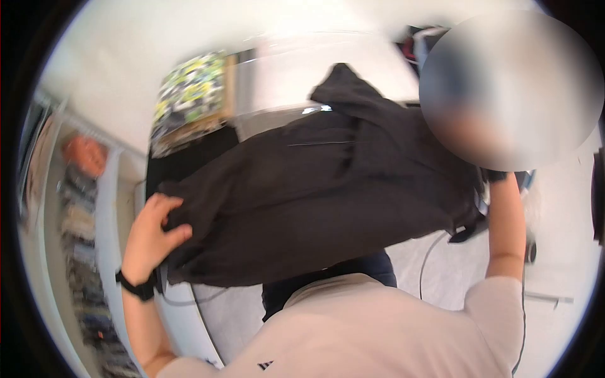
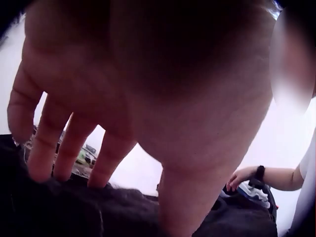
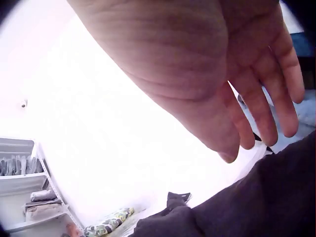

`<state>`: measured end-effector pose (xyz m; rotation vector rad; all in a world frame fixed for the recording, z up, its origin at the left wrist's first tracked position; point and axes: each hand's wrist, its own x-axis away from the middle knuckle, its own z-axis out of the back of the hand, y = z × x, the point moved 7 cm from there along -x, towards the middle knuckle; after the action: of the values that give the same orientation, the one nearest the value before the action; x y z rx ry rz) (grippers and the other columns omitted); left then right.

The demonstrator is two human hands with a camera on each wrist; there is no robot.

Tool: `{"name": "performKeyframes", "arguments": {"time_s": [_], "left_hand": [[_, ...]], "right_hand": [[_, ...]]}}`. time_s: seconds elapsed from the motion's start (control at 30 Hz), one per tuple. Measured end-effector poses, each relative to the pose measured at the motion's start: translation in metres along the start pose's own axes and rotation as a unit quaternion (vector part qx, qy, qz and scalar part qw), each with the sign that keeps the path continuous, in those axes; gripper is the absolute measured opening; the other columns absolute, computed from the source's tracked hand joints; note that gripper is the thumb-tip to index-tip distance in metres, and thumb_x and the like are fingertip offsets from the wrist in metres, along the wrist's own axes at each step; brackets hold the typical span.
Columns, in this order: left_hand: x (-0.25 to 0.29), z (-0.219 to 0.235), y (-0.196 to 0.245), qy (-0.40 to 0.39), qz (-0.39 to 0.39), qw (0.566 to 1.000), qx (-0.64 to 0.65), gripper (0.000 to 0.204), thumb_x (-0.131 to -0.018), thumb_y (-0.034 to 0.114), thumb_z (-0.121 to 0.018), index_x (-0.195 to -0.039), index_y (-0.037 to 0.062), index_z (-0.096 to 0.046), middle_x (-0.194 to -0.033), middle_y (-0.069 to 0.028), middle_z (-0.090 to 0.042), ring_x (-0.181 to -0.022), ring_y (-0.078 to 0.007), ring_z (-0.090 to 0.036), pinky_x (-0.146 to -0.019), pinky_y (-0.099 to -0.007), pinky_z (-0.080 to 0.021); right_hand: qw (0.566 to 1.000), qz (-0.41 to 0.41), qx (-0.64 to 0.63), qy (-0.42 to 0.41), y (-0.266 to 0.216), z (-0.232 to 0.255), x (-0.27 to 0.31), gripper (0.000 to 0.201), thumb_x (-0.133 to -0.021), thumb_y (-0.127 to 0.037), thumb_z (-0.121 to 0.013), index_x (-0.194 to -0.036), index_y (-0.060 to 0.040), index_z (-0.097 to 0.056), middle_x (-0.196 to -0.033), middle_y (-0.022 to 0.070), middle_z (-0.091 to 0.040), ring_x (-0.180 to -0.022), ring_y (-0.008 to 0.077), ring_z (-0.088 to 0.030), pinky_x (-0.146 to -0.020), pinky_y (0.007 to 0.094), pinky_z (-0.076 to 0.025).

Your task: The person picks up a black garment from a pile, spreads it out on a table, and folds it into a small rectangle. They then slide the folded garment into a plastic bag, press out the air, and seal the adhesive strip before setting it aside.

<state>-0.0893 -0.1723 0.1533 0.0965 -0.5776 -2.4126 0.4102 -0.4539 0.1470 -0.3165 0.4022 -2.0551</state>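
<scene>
A dark garment (image 1: 302, 189) stretches across the middle of the head view, with a pointed fold (image 1: 343, 85) at its top. At its left end is my left hand (image 1: 154, 236), thumb and fingers apart; in the left wrist view the long fingers of that hand (image 2: 98, 98) reach down to the dark cloth (image 2: 128, 210). A blurred disc covers most of my right hand in the head view. The right wrist view shows this hand (image 3: 222, 74) with fingers extended and thumb beside them, above the dark cloth (image 3: 256, 197); contact cannot be told.
Behind the garment lie a pale surface (image 1: 302, 69) and a patterned green, white and black folded item (image 1: 192, 88). Shelves (image 1: 110, 208) with folded clothes and an orange item (image 1: 85, 155) stand at the left. A grey cable (image 1: 425, 261) hangs at the lower right.
</scene>
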Motion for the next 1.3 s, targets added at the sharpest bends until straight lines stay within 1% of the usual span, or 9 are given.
{"name": "performKeyframes", "arguments": {"time_s": [0.17,0.37,0.57,0.73,0.87,0.9,1.03,1.1,1.3], "left_hand": [[0.013,-0.027,0.021,0.008,-0.032,0.993,-0.110,0.055,-0.060,0.014,-0.078,-0.110,0.0052,-0.057,-0.104,-0.0119,-0.055,-0.096,-0.0329,-0.057,-0.078,-0.0394,-0.048],[0.006,-0.027,-0.001,0.050,-0.025,0.993,-0.102,0.026,-0.074,0.000,-0.062,-0.100,0.0007,-0.061,-0.100,-0.0130,-0.060,-0.091,-0.0348,-0.059,-0.078,-0.0387,-0.047],[-0.006,0.009,-0.017,0.134,-0.072,0.986,-0.068,0.019,-0.078,-0.002,-0.057,-0.095,-0.0026,-0.063,-0.093,-0.0169,-0.064,-0.089,-0.0342,-0.061,-0.077,-0.0368,-0.048],[-0.033,0.048,-0.044,0.187,0.021,0.982,-0.014,0.016,-0.083,0.007,-0.059,-0.094,-0.0047,-0.063,-0.081,-0.0161,-0.065,-0.075,-0.0218,-0.061,-0.069,-0.0310,-0.046],[-0.071,0.065,-0.073,0.175,0.111,0.971,0.118,0.017,-0.089,0.013,-0.057,-0.093,-0.0030,-0.062,-0.066,-0.0070,-0.060,-0.051,-0.0114,-0.057,-0.047,-0.0244,-0.041],[-0.089,0.068,-0.083,0.217,0.045,0.963,0.155,0.016,-0.090,0.013,-0.056,-0.094,-0.0013,-0.062,-0.065,-0.0062,-0.060,-0.045,-0.0106,-0.058,-0.041,-0.0224,-0.040],[-0.114,0.068,-0.106,0.253,0.070,0.940,0.219,0.017,-0.090,0.013,-0.054,-0.096,-0.0018,-0.061,-0.071,-0.0057,-0.062,-0.062,-0.0104,-0.063,-0.050,-0.0222,-0.043],[-0.112,0.078,-0.100,0.284,-0.045,0.948,0.135,0.018,-0.092,0.014,-0.053,-0.098,-0.0014,-0.060,-0.072,-0.0034,-0.061,-0.071,-0.0090,-0.060,-0.061,-0.0221,-0.046],[-0.108,0.065,-0.110,0.214,0.040,0.950,0.222,0.018,-0.091,0.014,-0.053,-0.097,-0.0016,-0.060,-0.080,-0.0026,-0.059,-0.076,-0.0083,-0.055,-0.070,-0.0239,-0.046]], "right_hand": [[0.984,-0.140,-0.103,-0.039,0.020,0.006,-0.002,0.022,-0.081,-0.018,-0.063,-0.097,-0.0026,-0.065,-0.081,0.0011,-0.064,-0.068,0.0095,-0.056,-0.061,0.0235,-0.045],[0.968,-0.101,-0.173,-0.153,-0.013,-0.052,-0.014,0.041,-0.079,-0.025,-0.070,-0.110,-0.0012,-0.059,-0.097,0.0049,-0.063,-0.064,0.0112,-0.055,-0.057,0.0250,-0.044],[0.975,-0.088,-0.003,-0.203,-0.029,-0.077,-0.026,0.027,-0.078,-0.024,-0.068,-0.083,-0.0003,-0.056,-0.070,0.0055,-0.055,-0.053,0.0126,-0.052,-0.049,0.0294,-0.043],[0.985,-0.108,-0.132,-0.012,-0.030,0.000,-0.048,0.022,-0.090,-0.018,-0.050,-0.106,-0.0043,-0.054,-0.075,0.0036,-0.057,-0.045,0.0121,-0.054,-0.042,0.0243,-0.044],[0.949,-0.089,-0.267,0.144,-0.030,0.051,-0.074,0.027,-0.096,-0.022,-0.043,-0.118,-0.0073,-0.049,-0.101,0.0048,-0.059,-0.069,0.0148,-0.067,-0.056,0.0216,-0.050],[0.926,-0.069,-0.315,0.195,-0.026,0.064,-0.092,0.027,-0.097,-0.021,-0.041,-0.118,-0.0061,-0.049,-0.103,0.0044,-0.059,-0.080,0.0151,-0.067,-0.064,0.0197,-0.050],[0.904,-0.016,-0.376,0.204,-0.017,0.074,-0.111,0.027,-0.098,-0.019,-0.041,-0.119,-0.0029,-0.048,-0.110,0.0069,-0.057,-0.096,0.0163,-0.063,-0.079,0.0215,-0.050],[0.890,0.008,-0.410,0.198,-0.008,0.073,-0.113,0.027,-0.098,-0.018,-0.042,-0.119,-0.0018,-0.048,-0.112,0.0078,-0.056,-0.099,0.0167,-0.061,-0.084,0.0226,-0.049],[0.894,0.033,-0.415,0.167,-0.013,0.065,-0.096,0.028,-0.098,-0.018,-0.043,-0.118,0.0009,-0.048,-0.113,0.0086,-0.055,-0.103,0.0163,-0.059,-0.093,0.0242,-0.045]]}}
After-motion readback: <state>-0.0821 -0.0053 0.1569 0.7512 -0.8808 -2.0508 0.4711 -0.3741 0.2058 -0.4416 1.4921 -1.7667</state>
